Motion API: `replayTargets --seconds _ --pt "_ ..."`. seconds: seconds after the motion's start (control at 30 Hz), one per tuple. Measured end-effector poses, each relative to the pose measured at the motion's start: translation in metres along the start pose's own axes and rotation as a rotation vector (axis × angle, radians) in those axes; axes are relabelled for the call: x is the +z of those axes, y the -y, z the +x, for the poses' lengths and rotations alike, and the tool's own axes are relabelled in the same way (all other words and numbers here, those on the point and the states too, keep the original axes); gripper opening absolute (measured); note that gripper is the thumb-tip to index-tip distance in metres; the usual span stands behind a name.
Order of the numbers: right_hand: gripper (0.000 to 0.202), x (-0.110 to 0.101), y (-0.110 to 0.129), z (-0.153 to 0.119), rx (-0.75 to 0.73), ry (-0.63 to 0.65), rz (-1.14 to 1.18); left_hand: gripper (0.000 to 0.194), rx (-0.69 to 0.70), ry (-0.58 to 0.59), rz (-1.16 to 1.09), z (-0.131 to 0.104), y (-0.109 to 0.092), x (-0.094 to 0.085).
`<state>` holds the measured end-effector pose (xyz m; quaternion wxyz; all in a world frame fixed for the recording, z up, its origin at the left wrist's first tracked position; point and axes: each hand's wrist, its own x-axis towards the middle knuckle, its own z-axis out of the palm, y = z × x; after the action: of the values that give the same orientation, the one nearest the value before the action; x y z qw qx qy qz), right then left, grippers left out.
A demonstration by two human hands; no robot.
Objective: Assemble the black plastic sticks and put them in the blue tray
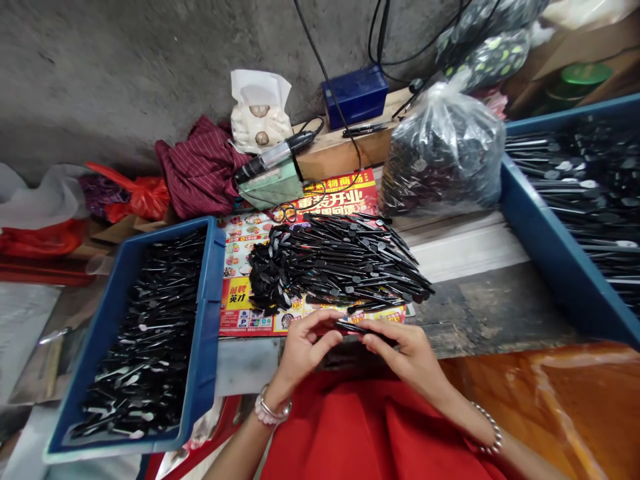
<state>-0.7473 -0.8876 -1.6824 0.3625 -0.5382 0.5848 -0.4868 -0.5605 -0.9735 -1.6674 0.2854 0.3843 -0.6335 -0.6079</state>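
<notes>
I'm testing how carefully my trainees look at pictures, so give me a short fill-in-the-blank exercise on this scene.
1. The left hand and right hand hold a slim piece coloured ____.
2. Both the left bin and the right bin are coloured ____.
3. The tied bag beside the right bin is made of clear ____.
4. The person's clothing below the hands is coloured ____.

Missing words: black; blue; plastic; red.

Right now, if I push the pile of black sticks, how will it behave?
The pile of black sticks would probably spread rather than slide as one, since the pieces lie loose and overlapping. Individual sticks look stiff, judging by their straight shafts. Their shiny highlights suggest they may be somewhat slippery against each other.
</notes>
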Motion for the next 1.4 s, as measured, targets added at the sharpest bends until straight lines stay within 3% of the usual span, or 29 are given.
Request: replayTargets --seconds 0.13,0.3,0.4,0.5,0.57,0.63,0.77,0.83,0.9,0.97,1.07,1.17,1.23,1.3,1.4 --pt "0.027 0.003 0.001 0.004 0.292 0.032 0.24 0.032 -0.172 0.027 -0.275 0.003 0.0 0.006" --pt "0.046 0.011 -0.003 -0.001 0.53 0.076 0.571 0.026 -0.259 0.004 -0.333 0.003 -0.005 0.022" --pt "0.048 0.013 -0.008 -0.008 0.576 0.106 0.556 0.023 -0.197 -0.008 -0.301 0.002 -0.01 0.026" --pt "0.044 0.007 -0.014 -0.008 0.469 0.123 0.39 0.023 -0.074 -0.062 -0.215 0.006 -0.029 0.011" --pt "0.041 0.0 -0.019 -0.005 0.38 0.155 0.274 0.02 0.006 -0.121 -0.142 0.01 -0.05 -0.014" --pt "0.039 -0.008 -0.022 -0.002 0.322 0.177 0.17 0.018 0.111 -0.227 0.012 0.017 -0.073 -0.05" --pt "0.037 -0.028 -0.032 -0.005 0.318 0.196 0.052 0.018 0.335 -0.517 0.68 0.044 -0.103 -0.151" --pt "0.038 -0.038 -0.041 -0.011 0.351 0.15 0.06 0.025 0.269 -0.563 1.067 0.063 -0.105 -0.202" --pt "0.038 -0.047 -0.051 -0.019 0.367 0.062 0.06 0.029 0.061 -0.548 1.358 0.077 -0.099 -0.243" --pt "0.039 -0.056 -0.055 -0.025 0.358 -0.01 0.02 0.031 0.001 -0.515 1.388 0.087 -0.09 -0.27" --pt "0.038 -0.07 -0.051 -0.028 0.301 -0.057 -0.081 0.032 -0.004 -0.471 1.378 0.092 -0.075 -0.292" --pt "0.033 -0.083 -0.041 -0.019 0.171 -0.147 -0.248 0.03 0.057 -0.501 1.363 0.094 -0.065 -0.296" --pt "0.029 -0.088 -0.037 -0.009 0.076 -0.179 -0.388 0.031 0.134 -0.573 1.326 0.091 -0.064 -0.285" --pt "0.027 -0.089 -0.037 0.003 -0.005 -0.155 -0.525 0.034 0.209 -0.602 1.216 0.083 -0.069 -0.26" --pt "0.023 -0.081 -0.04 0.021 -0.093 -0.049 -0.714 0.033 0.26 -0.53 1.031 0.061 -0.079 -0.204"
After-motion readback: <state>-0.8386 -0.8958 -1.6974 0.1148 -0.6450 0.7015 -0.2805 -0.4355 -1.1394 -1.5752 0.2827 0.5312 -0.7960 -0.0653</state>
